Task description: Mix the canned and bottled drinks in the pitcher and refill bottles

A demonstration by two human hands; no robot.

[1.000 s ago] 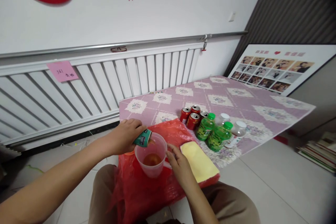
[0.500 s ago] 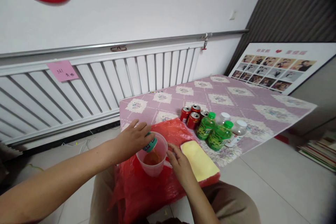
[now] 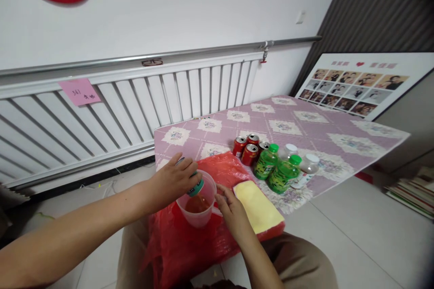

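Teal can (image 3: 195, 186) tipped into cup (image 3: 200, 216) by left hand (image 3: 174, 180).

White wall (image 3: 210, 4), slatted radiator (image 3: 118, 104), pale tiled floor (image 3: 356, 244), photo board (image 3: 356, 86) leaning, perhaps against dark panelling.

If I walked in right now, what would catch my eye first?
Probably the left hand tipping a teal can mouth-down into a clear plastic cup of orange-brown drink, on a red plastic sheet at the table's near edge. The right hand steadies the cup. Behind stand red soda cans and green bottles.
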